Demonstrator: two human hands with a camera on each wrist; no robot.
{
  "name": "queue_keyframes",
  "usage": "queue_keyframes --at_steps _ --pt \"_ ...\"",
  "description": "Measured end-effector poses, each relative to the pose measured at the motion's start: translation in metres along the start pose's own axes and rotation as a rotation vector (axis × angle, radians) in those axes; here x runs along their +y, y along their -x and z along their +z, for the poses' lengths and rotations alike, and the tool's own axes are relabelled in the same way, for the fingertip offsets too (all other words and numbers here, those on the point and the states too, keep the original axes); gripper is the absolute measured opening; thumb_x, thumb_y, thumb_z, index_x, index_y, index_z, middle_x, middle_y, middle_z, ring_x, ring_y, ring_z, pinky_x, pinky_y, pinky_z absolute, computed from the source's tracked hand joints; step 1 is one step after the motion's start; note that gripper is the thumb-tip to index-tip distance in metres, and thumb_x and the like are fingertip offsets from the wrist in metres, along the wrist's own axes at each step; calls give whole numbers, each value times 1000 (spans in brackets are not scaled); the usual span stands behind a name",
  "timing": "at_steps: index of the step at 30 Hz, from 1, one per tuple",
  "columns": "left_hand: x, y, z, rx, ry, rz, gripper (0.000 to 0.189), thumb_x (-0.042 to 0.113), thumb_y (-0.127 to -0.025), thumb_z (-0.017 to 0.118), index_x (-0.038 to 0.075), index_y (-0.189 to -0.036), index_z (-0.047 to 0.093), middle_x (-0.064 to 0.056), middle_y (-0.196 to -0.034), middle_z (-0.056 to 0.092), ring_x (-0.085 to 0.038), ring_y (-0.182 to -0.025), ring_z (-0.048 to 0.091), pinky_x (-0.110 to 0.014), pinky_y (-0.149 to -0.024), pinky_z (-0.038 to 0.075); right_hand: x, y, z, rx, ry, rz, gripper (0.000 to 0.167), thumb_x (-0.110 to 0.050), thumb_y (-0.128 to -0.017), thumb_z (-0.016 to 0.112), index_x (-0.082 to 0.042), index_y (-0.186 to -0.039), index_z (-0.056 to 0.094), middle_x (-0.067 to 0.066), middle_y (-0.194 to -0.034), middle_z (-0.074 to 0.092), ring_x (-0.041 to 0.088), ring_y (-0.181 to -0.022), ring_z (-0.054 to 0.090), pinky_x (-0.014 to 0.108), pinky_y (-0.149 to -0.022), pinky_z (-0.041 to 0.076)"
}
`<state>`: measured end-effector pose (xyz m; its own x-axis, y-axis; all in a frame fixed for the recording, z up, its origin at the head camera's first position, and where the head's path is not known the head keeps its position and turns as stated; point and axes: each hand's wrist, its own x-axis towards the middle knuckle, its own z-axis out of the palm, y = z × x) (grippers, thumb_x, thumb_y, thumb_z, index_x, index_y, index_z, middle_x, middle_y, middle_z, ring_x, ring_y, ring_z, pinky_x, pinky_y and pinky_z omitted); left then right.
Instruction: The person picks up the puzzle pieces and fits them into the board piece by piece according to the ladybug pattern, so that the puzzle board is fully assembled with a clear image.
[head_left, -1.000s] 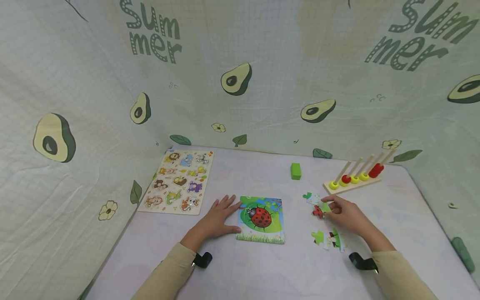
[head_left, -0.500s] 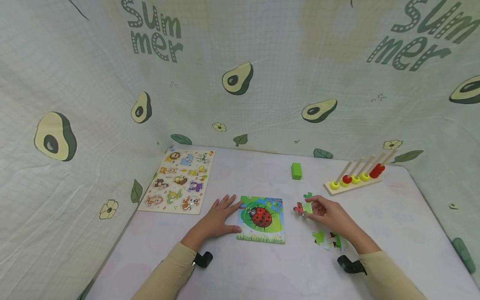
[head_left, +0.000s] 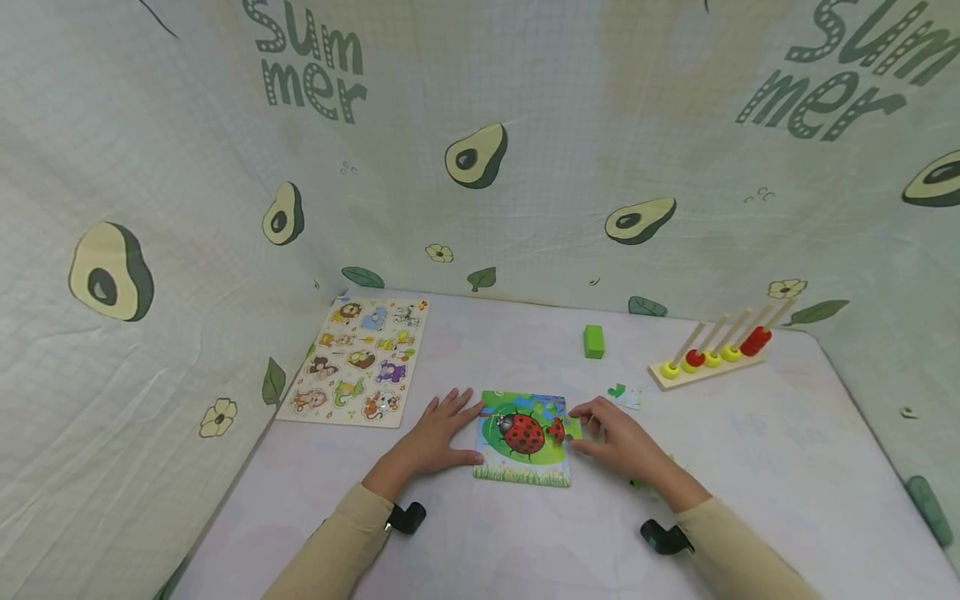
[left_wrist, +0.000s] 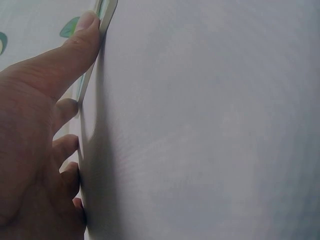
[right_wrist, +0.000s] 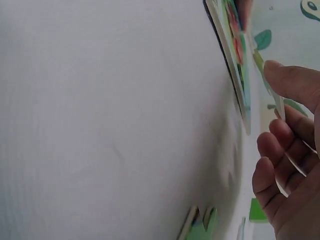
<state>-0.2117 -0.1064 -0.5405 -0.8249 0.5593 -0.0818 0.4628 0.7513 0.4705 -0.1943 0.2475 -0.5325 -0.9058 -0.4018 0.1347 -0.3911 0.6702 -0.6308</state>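
Observation:
A square ladybug puzzle board lies on the table in the middle of the head view. My left hand rests at its left edge with fingers spread; in the left wrist view the thumb touches the board's edge. My right hand pinches a red and green jigsaw piece over the board's right side. Seen from the right wrist, the piece is edge-on between thumb and fingers, above the board. Part of the piece is behind the fingertips.
Another jigsaw piece lies beyond my right hand. More pieces are partly hidden under the right forearm. A green block, a peg stand with red and yellow beads and an animal puzzle board stand farther back.
My right hand has lifted the red and green jigsaw piece from the table at the right and carried it left over the board. My left hand has stayed in place.

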Motion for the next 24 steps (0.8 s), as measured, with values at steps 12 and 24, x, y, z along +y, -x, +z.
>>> queue_keyframes --at_steps 12,24 --pt "0 1 -1 -4 1 5 91 57 -87 74 19 -160 36 -9 -168 22 -33 -156 12 -56 -125 8 -12 -12 24 -68 -1 51 42 -31 -87 83 -15 -122 66 -9 -100 53 7 -85 49 28 -73 48" --pt "1 1 -1 -9 -9 -9 92 57 -86 74 20 -160 35 -8 -169 21 -32 -156 11 -54 -126 7 -18 -13 25 -91 56 51 45 -33 -85 84 -15 -121 67 -8 -99 53 8 -83 47 27 -71 45"
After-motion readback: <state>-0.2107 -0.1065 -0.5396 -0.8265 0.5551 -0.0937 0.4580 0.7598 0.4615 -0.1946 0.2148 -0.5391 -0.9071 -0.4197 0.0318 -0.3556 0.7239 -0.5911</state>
